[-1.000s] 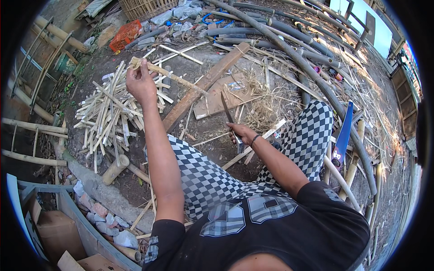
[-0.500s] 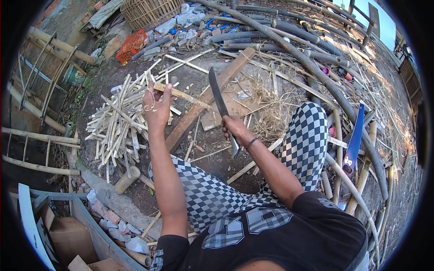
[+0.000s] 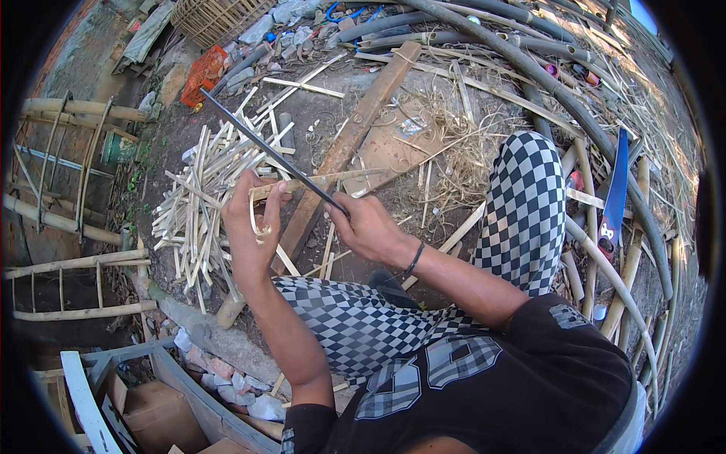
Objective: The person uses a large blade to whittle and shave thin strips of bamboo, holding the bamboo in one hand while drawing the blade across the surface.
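Note:
My left hand point(image 3: 252, 223) is closed around a flat bamboo strip point(image 3: 363, 174), whose free end points right over a wooden beam point(image 3: 376, 94). A thin curled shaving hangs at that hand. My right hand point(image 3: 372, 231) grips a machete point(image 3: 261, 141), its handle mostly hidden by the fingers. The long dark blade slants up and left, seen nearly edge-on, and crosses the strip close to my left fingers. Whether the edge touches the strip I cannot tell. Left of my left hand lies a heap of pale bamboo strips point(image 3: 198, 200).
Cardboard point(image 3: 397, 150) and curly shavings point(image 3: 473, 144) lie beyond my knees. A blue-bladed saw point(image 3: 616, 189) rests on poles at right. Long bamboo poles point(image 3: 522, 64) cross the back. An orange crate point(image 3: 204, 76) and woven basket point(image 3: 215, 21) stand far left; a cardboard box point(image 3: 160, 415) sits near left.
The machete has swung from upright on the right to a leftward slant across the bamboo strip, as my right hand moved left. My view has shifted slightly.

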The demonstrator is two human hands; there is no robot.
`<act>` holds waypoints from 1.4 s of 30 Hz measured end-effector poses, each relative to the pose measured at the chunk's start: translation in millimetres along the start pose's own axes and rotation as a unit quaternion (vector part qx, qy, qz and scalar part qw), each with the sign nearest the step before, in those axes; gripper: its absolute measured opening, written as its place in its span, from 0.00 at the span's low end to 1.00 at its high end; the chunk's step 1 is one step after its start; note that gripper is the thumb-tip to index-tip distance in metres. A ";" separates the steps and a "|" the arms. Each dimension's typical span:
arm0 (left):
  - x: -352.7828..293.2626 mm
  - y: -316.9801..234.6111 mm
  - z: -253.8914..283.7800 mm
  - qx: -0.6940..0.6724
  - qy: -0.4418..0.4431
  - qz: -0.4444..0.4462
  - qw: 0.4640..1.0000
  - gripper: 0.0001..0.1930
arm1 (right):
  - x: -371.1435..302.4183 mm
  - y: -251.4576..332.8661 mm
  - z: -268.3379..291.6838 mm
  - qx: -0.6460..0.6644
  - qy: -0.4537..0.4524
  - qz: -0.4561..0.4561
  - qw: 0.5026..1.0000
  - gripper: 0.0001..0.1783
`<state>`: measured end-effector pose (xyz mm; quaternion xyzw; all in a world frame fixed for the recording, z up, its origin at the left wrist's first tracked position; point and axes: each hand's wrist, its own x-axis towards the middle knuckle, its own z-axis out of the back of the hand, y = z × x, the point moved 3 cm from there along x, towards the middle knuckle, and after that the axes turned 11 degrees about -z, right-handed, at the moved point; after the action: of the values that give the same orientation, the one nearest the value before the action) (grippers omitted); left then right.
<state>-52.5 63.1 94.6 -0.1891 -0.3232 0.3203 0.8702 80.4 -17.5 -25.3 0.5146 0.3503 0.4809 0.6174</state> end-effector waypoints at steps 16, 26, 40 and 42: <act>-15.4 2.8 4.7 -0.036 -0.024 -0.008 0.999 0.07 | 5.7 -24.1 -14.5 -0.090 -0.036 -0.042 0.994 0.14; -20.1 18.3 3.9 -0.076 -0.034 0.041 0.996 0.07 | 8.5 -38.6 -17.9 -0.087 -0.032 -0.105 0.990 0.16; -11.8 19.2 -0.7 -0.100 -0.045 0.017 0.994 0.07 | 20.6 -105.7 -11.5 -0.119 -0.049 -0.222 0.966 0.19; -8.7 17.5 -0.4 -0.108 -0.040 0.001 0.993 0.07 | 17.6 -76.5 -13.5 -0.094 -0.045 -0.090 0.991 0.18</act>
<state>-64.9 69.9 81.1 -0.2692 -0.3897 0.2922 0.8308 90.9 2.8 -101.6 0.4417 0.3204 0.4310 0.7187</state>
